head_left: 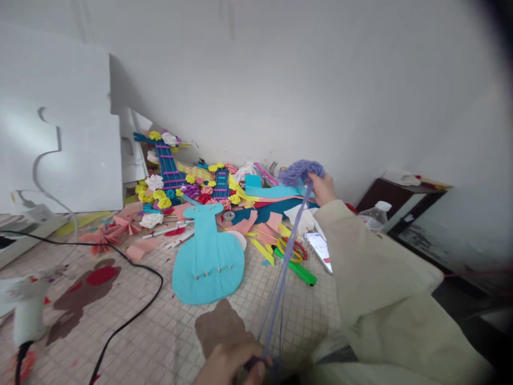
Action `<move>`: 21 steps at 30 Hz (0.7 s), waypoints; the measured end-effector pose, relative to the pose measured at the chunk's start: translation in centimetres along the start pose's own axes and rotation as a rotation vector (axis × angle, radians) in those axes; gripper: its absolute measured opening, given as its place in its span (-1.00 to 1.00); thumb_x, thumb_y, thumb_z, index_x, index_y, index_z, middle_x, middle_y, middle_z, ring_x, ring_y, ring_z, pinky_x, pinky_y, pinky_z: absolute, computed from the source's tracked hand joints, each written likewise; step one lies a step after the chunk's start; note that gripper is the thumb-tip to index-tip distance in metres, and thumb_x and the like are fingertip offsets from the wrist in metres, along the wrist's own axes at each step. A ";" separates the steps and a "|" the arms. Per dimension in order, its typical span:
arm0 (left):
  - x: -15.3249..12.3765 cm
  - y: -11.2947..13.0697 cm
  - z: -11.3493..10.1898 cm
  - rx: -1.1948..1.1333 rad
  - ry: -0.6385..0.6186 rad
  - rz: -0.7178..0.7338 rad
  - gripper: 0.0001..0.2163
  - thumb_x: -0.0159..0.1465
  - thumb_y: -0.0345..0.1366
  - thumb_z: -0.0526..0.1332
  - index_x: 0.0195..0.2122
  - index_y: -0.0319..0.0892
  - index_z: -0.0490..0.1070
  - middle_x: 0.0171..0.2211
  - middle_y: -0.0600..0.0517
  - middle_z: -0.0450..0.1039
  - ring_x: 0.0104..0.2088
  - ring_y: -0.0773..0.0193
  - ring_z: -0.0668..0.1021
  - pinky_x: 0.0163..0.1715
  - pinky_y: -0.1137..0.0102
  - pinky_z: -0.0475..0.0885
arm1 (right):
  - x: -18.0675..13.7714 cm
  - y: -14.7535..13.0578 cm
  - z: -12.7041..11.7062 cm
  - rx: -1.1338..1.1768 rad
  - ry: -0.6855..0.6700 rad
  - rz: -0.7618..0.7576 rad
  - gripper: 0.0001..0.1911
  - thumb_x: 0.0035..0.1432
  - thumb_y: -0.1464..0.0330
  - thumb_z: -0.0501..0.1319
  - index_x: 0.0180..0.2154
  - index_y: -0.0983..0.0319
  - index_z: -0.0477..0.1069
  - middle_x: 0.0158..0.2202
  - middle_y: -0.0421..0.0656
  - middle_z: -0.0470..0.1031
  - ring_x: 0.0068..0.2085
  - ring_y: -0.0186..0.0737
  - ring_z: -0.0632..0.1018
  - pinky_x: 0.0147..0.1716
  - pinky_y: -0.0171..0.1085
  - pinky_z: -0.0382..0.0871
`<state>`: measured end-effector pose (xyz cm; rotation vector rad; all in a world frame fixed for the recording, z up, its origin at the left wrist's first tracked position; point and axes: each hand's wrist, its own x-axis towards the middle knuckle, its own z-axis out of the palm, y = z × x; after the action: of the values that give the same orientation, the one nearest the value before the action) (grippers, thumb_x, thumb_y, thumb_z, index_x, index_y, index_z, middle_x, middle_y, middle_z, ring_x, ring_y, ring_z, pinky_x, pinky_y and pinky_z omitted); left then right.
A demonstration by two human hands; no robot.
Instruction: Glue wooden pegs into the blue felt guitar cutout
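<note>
My right hand [324,189] is closed on a tangled bundle of purple yarn [298,172], raised near the wall at the back of the table. Several strands run from it down to my left hand [236,363] at the bottom edge, whose fingers are closed around their lower ends. Something dark also shows at those fingers, too blurred to name. Between the hands, the strands pass in front of a green utility knife [298,271] and yellow-and-red-handled scissors [295,250]. Left of them lies a light-blue guitar-shaped cutout [208,256] with small pegs on it.
A phone [319,251] lies by my right sleeve, with a plastic bottle [375,215] beyond. Crepe paper flowers [164,198] and paper scraps crowd the back. At left are a hot glue gun [30,310], a black cord [154,272] and white foam boards [56,123].
</note>
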<state>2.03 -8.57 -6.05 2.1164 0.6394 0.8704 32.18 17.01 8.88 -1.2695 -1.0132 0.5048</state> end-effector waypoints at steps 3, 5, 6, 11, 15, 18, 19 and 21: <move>0.2 -0.6 0.3 0.065 0.011 0.013 -0.78 0.23 -0.30 -0.04 -0.42 -0.18 0.37 -0.48 -0.01 0.43 -0.45 0.37 0.47 -0.44 0.54 0.35 | -0.7 -1.4 -0.8 -0.068 0.014 -0.015 -0.83 0.15 0.34 0.13 -0.32 0.35 0.34 -0.43 -0.23 0.36 -0.47 -0.46 0.39 -0.49 -0.40 0.33; 0.3 -0.6 0.1 0.083 0.016 -0.005 -0.78 0.22 -0.30 -0.03 -0.43 -0.19 0.38 -0.41 -0.05 0.43 -0.39 0.34 0.49 -0.38 0.52 0.39 | -1.8 -1.7 -1.0 -0.092 0.000 -0.012 -0.82 0.14 0.34 0.14 -0.41 0.36 0.32 -0.53 -0.28 0.32 -0.55 -0.50 0.33 -0.56 -0.44 0.27; 0.3 -0.5 -0.1 0.096 0.042 -0.034 -0.79 0.21 -0.30 -0.01 -0.42 -0.19 0.39 -0.33 -0.08 0.43 -0.33 0.32 0.49 -0.32 0.48 0.41 | -2.5 -1.8 -1.0 -0.095 -0.013 -0.010 -0.80 0.13 0.34 0.15 -0.45 0.35 0.31 -0.56 -0.30 0.29 -0.58 -0.51 0.31 -0.58 -0.45 0.25; 0.2 0.6 -2.1 0.141 0.237 -0.267 -0.79 0.19 -0.23 0.08 -0.20 -0.11 0.42 0.05 -0.12 0.26 -0.02 0.13 0.40 -0.04 0.23 0.35 | -6.9 -3.7 -1.7 -0.048 -0.156 -0.020 -0.78 -0.02 0.29 0.21 -0.53 0.30 0.29 -0.65 -0.30 0.27 -0.60 -0.44 0.32 -0.59 -0.41 0.24; 1.3 2.0 -3.2 -0.042 0.462 -0.283 -0.64 0.17 -0.17 0.11 0.01 -0.05 0.26 0.08 -0.10 0.21 0.10 0.06 0.29 0.06 0.09 0.24 | -12.0 -7.4 -2.6 -0.052 -0.350 -0.039 -0.80 -0.10 0.30 0.25 -0.55 0.30 0.31 -0.65 -0.28 0.29 -0.59 -0.43 0.33 -0.60 -0.42 0.22; 3.3 3.5 -3.4 -0.150 0.570 -0.155 -0.28 0.06 -0.18 0.24 0.20 0.04 -0.13 0.25 -0.05 -0.11 0.23 0.03 0.05 0.11 0.05 0.15 | -16.5 -10.4 -2.4 -0.113 -0.535 -0.048 -0.77 -0.08 0.28 0.25 -0.57 0.30 0.32 -0.66 -0.27 0.28 -0.59 -0.44 0.32 -0.60 -0.44 0.23; 4.0 4.0 -3.5 -0.177 0.604 -0.119 -0.14 -0.02 -0.18 0.31 0.21 0.06 -0.24 0.27 -0.03 -0.23 0.24 0.01 -0.02 0.13 0.04 0.12 | -17.9 -11.2 -2.2 -0.150 -0.638 -0.056 -0.81 -0.06 0.30 0.24 -0.50 0.30 0.36 -0.64 -0.27 0.30 -0.58 -0.44 0.34 -0.58 -0.44 0.26; 5.1 4.8 -3.4 -0.279 0.613 -0.096 0.00 -0.12 -0.17 0.36 0.22 0.07 -0.33 0.27 -0.05 -0.18 0.22 -0.01 0.08 0.12 0.04 0.15 | -20.3 -12.4 -1.8 -0.165 -0.851 -0.041 -0.81 -0.02 0.29 0.23 -0.38 0.30 0.41 -0.61 -0.27 0.33 -0.59 -0.45 0.35 -0.61 -0.45 0.28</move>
<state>3.50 -6.48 1.29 1.5486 0.8585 1.4768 20.97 -3.48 13.70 -1.1806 -1.8113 0.9852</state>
